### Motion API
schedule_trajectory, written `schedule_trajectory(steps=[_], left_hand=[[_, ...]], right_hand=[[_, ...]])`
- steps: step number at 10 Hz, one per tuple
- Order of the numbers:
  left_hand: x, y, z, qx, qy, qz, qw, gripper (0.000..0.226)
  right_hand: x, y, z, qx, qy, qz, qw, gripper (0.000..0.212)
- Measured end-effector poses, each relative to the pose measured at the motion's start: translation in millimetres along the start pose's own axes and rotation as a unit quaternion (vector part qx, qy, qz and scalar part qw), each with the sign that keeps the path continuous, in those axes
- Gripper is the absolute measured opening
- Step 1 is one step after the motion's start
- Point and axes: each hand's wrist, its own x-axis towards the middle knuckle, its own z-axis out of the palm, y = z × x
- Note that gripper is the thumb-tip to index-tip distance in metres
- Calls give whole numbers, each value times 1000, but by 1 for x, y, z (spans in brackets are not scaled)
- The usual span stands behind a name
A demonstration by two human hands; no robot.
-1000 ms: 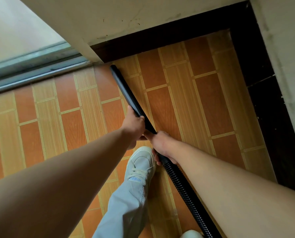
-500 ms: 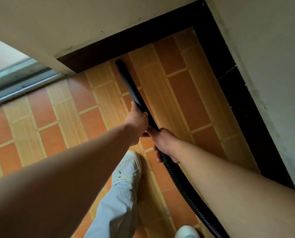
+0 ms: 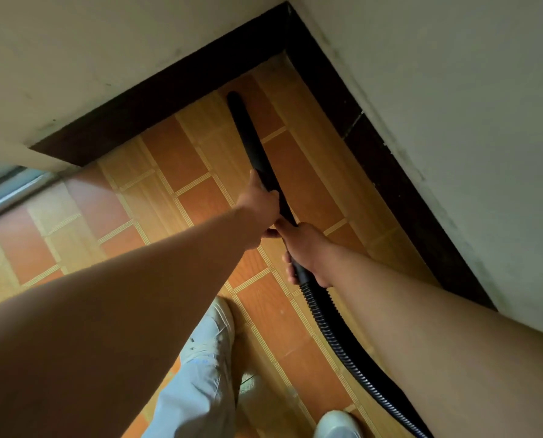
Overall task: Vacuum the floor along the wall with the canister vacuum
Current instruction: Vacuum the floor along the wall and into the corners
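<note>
Wand (image 3: 254, 143), smooth black tapering tube, tip down on floor (image 3: 311, 184) of glossy orange-tan tiles, near the corner. Ribbed hose (image 3: 336, 336) trailing back. Left hand (image 3: 259, 207) fingers wrapped round wand, right hand (image 3: 305, 251) fingers round its cuff. Dark baseboard (image 3: 169, 99), scuffed cream walls (image 3: 453, 90).

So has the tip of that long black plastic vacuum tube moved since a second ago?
Yes. The tip of the long black vacuum tube has slid right along the dark skirting board, closer to the room corner.

walls (image 3: 437, 90) meeting in a corner ahead and right, open tiled floor (image 3: 83, 222) left
</note>
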Motion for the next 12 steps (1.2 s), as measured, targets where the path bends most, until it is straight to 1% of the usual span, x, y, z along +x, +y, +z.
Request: schedule_trajectory(steps=[2, 3, 4, 6, 7, 8, 9, 10, 12], left_hand=[[25, 20, 17, 21, -21, 21, 999, 70], [30, 31, 21, 10, -33, 25, 999, 66], [35, 41, 26, -15, -51, 9, 999, 60], [43, 51, 32, -2, -76, 6, 997, 58], [43, 51, 37, -32, -77, -13, 996, 60], [36, 49, 44, -22, -76, -19, 997, 62], [29, 40, 53, -16, -75, -26, 997, 69], [14, 30, 59, 4, -82, -21, 996, 73], [-14, 6, 72, 31, -76, -22, 996, 74]], right_hand=[[5, -8, -20, 49, 18, 0, 999, 62], [7, -14, -27, 63, 24, 1, 998, 64], [10, -18, -34, 61, 36, -5, 997, 63], [15, -21, -43, 83, 40, -6, 996, 61], [11, -18, -46, 101, 43, -1, 994, 58], [4, -10, -47, 119, 41, 7, 992, 54], [-5, 3, -47, 132, 33, 13, 991, 51], [-13, 19, -45, 143, 32, 12, 989, 54], [-29, 56, -35, 167, 33, 6, 985, 50]])
